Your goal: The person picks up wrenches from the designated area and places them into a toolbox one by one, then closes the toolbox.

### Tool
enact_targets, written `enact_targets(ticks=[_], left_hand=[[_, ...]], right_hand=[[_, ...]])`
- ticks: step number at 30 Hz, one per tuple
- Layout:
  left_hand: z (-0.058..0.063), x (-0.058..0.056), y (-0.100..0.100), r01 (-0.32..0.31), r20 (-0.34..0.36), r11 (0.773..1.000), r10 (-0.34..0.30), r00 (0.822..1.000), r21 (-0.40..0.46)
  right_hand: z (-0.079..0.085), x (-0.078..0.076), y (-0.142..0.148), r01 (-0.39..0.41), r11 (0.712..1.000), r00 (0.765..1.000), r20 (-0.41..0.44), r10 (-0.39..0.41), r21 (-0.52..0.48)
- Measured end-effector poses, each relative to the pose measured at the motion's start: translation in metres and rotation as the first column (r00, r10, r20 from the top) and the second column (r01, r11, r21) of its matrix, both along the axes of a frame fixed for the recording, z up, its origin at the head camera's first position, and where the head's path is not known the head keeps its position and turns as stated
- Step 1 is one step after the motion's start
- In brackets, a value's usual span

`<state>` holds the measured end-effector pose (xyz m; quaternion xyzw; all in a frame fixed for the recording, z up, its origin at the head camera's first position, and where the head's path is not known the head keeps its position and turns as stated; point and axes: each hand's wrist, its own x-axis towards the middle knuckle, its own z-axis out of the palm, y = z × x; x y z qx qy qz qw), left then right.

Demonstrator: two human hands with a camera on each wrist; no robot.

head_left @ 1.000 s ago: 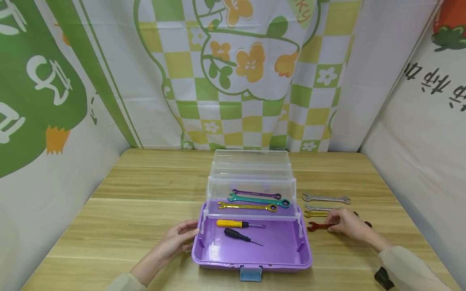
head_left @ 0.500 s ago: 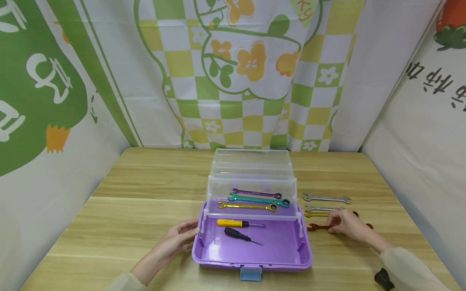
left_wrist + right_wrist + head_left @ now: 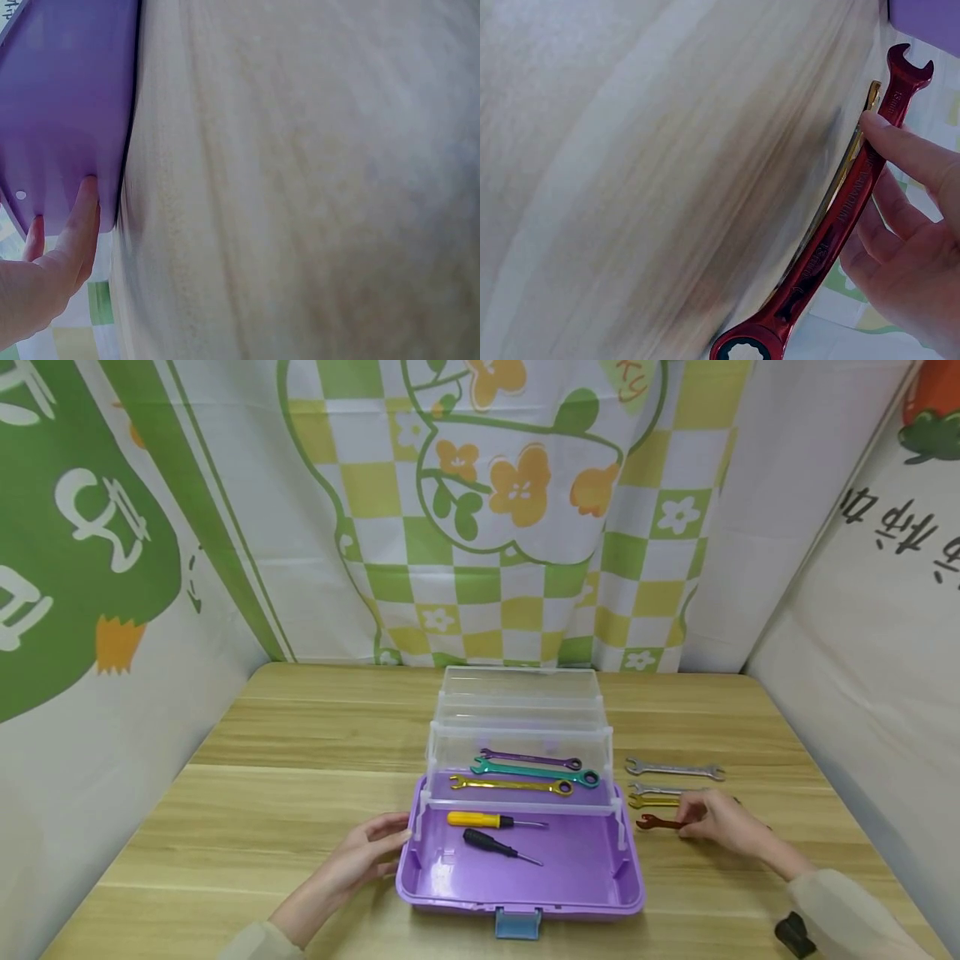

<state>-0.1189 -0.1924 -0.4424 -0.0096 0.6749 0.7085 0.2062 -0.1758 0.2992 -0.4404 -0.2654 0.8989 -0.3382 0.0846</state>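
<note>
My right hand [image 3: 720, 825] pinches a red combination wrench [image 3: 845, 199] between thumb and fingers, beside the toolbox's right side. The wrench's open end points toward the box; in the head view the hand covers most of its shank. In the right wrist view the wrench is angled in front of a gold wrench [image 3: 874, 94] on the table. My left hand [image 3: 365, 852] rests against the left side of the purple toolbox [image 3: 517, 881], fairly straight fingers touching its outer wall [image 3: 67, 112]. Inside the box lie a yellow-handled screwdriver [image 3: 480, 820] and a black-handled screwdriver [image 3: 487, 841].
A clear tray [image 3: 517, 743], raised above the box, carries purple [image 3: 528, 757], teal [image 3: 525, 770] and gold [image 3: 510, 785] wrenches. Two silver wrenches, one farther back [image 3: 675, 769], lie right of the box. A black object [image 3: 793, 933] lies near my right sleeve. Curtains enclose the table.
The red wrench has shifted slightly in my right hand, and its ring end is now mostly hidden behind the hand in the head view. My left hand stays against the toolbox.
</note>
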Motion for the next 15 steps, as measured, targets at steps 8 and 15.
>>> enact_targets(ticks=[8, 15], left_hand=[[0.002, 0.000, 0.001, -0.011, 0.006, 1.000, 0.011, 1.000, -0.011], [0.001, 0.000, 0.000, -0.001, -0.002, 1.000, 0.001, 1.000, -0.007]], right_hand=[[0.009, 0.001, 0.001, -0.023, 1.000, 1.000, -0.017, 0.023, 0.000], [0.022, -0.001, -0.001, -0.060, 0.998, 0.996, -0.063, 0.060, 0.014]])
